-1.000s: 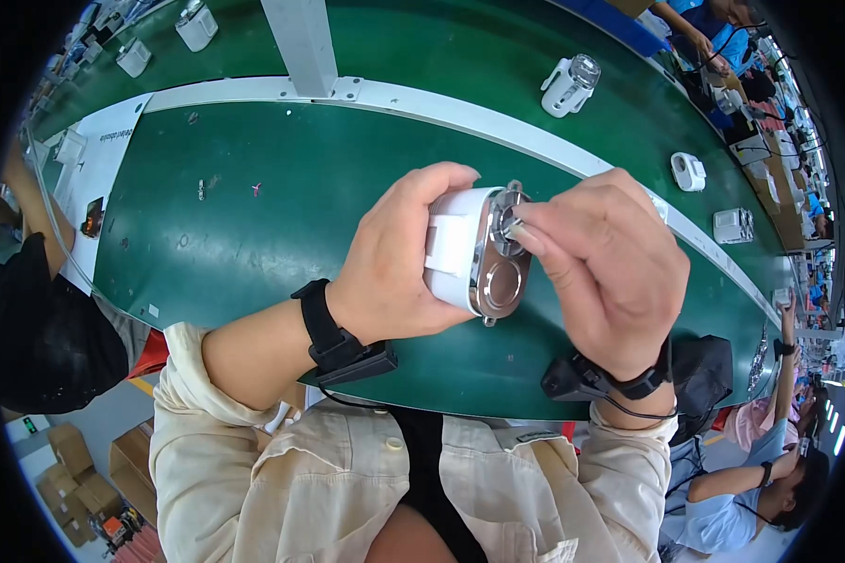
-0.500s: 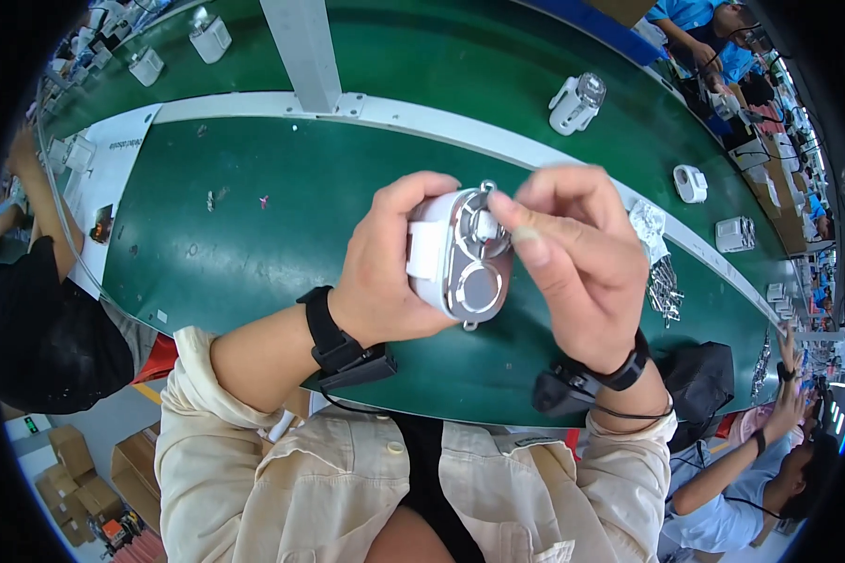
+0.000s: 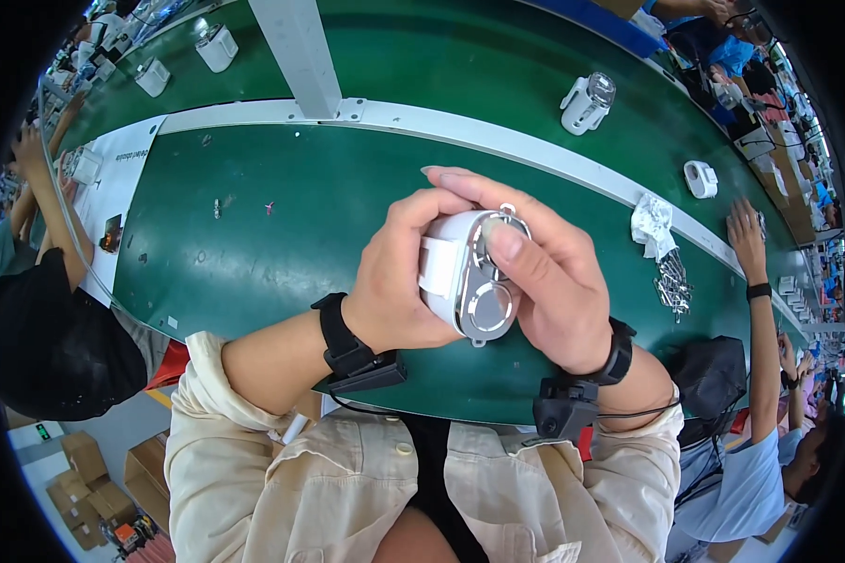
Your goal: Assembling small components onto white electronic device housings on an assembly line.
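Above the green tabletop [image 3: 282, 281] I hold a white, rounded oblong device [image 3: 486, 305], tilted so that its shiny silver face shows. Two round parts sit on that face, and a small metal loop stands out at each end. My left hand [image 3: 380, 281] is wrapped round its left side, beside a white clip-like strip [image 3: 436, 266]. From the right, my right hand [image 3: 568, 291] cups the device, fingers over the top. Its thumb presses on the upper round part and covers most of it.
Small metal parts [image 3: 673, 284] lie beside a crumpled white bag [image 3: 652, 220]. Beyond a pale rail, white units [image 3: 590, 103] stand on a green surface. A metal post [image 3: 296, 56] rises there. A co-worker's arm [image 3: 760, 338] reaches in at right; another person [image 3: 52, 338] sits left.
My right hand has gone from bent fingers at the upper round part to lying round the device, thumb pressed down. At right, a co-worker's arm now stretches to a unit beyond the rail.
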The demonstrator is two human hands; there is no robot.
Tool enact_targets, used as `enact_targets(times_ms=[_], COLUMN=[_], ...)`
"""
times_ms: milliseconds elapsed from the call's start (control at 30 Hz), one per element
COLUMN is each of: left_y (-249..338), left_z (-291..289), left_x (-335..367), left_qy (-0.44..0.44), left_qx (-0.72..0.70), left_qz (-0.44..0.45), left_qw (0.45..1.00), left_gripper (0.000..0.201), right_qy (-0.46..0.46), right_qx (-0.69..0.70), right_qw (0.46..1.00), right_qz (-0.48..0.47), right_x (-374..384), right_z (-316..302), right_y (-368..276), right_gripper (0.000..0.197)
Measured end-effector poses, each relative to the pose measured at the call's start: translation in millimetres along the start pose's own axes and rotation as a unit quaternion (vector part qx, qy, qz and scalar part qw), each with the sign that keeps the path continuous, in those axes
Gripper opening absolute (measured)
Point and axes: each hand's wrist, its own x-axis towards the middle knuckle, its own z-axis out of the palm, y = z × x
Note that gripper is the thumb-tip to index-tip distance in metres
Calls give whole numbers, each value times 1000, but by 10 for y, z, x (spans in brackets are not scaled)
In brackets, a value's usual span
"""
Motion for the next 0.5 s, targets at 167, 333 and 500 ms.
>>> enact_targets(times_ms=[167,333,500], left_y=[-37,-35,-56], left_z=[4,-9,5], left_x=[-9,-11,-12], left_qy=[1,15,-3], left_qx=[9,-4,10], left_qz=[4,-7,10], left_qw=[1000,1000,1000], left_gripper=[80,80,78], right_qy=[17,3,5], right_qx=[29,29,-28], right_qw=[999,1000,999], right_qz=[13,-8,-19], right_x=[7,50,17], right_z=[35,8,-6], right_y=[1,50,61], right_gripper=[47,45,45])
